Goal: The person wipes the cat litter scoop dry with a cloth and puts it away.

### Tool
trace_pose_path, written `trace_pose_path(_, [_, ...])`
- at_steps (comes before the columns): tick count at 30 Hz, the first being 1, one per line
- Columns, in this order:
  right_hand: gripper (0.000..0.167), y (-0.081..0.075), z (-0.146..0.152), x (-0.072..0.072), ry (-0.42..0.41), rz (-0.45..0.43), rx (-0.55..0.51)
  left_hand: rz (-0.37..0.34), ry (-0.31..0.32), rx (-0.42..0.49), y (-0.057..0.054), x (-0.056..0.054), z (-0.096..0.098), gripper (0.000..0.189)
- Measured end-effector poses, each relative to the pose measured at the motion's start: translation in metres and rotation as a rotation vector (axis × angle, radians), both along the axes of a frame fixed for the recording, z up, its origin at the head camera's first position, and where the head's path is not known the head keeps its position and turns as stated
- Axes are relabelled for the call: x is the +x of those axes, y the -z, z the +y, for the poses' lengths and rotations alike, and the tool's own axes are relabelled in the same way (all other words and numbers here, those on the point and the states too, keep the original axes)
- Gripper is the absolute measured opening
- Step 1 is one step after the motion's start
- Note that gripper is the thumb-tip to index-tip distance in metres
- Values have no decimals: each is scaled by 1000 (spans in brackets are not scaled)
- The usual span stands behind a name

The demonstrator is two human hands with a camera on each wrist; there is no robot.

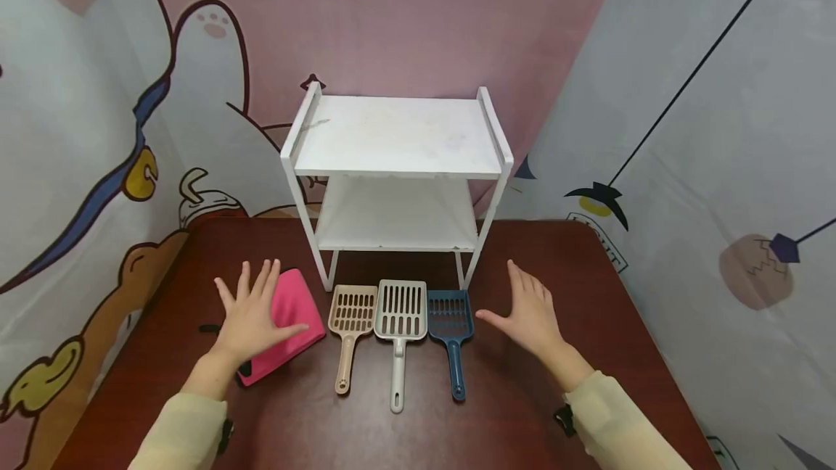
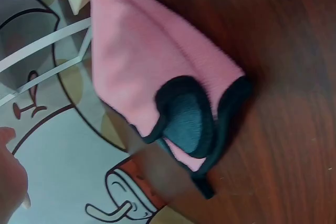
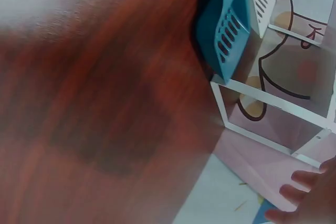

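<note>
My left hand [image 1: 247,321] is spread with straight fingers above a folded pink cloth [image 1: 294,318] with black trim; nothing is in its grasp. In the left wrist view the cloth [image 2: 142,51] shows a dark patch at one corner. My right hand [image 1: 532,318] hovers with fingers extended and thumb out, right of a blue slotted litter scoop [image 1: 455,361]. Beside that scoop lie a pale grey litter scoop [image 1: 398,368] and a beige one [image 1: 347,361], handles toward me. The right wrist view shows the blue scoop [image 3: 226,35] near a rack leg.
A white two-tier rack [image 1: 398,136] stands at the back of the dark brown table [image 1: 522,426], just behind the scoops. Its lower shelf [image 1: 398,212] sits above the tabletop. Cartoon-printed sheets [image 1: 444,20] hang behind and at both sides.
</note>
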State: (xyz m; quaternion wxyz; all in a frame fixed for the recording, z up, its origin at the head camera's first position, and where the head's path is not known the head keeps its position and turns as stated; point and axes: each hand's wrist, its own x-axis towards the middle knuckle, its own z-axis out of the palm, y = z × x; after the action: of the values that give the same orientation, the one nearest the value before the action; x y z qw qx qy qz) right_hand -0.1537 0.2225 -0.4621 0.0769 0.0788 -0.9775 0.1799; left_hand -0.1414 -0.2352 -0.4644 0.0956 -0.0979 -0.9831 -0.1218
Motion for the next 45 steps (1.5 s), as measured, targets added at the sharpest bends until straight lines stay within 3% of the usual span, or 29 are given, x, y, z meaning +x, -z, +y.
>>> trace_pose_path(6, [104,11,2,8,9,-89,-132,-27,26,21,16,1,0,124])
trace_pose_path(13, [93,26,-3,16,56,-298,-406,-97,58,83,34,-1,-1,124])
trace_pose_path(18, [85,36,-9,20,83,-394,-546,-125,75,64,44,0,0,123])
trace_pose_path(31, [77,56,-25,33,116,-513,-696,-182,76,117,64,2,5,123])
trace_pose_path(39, [68,65,-36,42,157,-537,-792,-207,52,155,67,2,9,120])
trace_pose_path(45, [64,65,-42,47,124,-565,-856,-219,48,175,75,0,10,116])
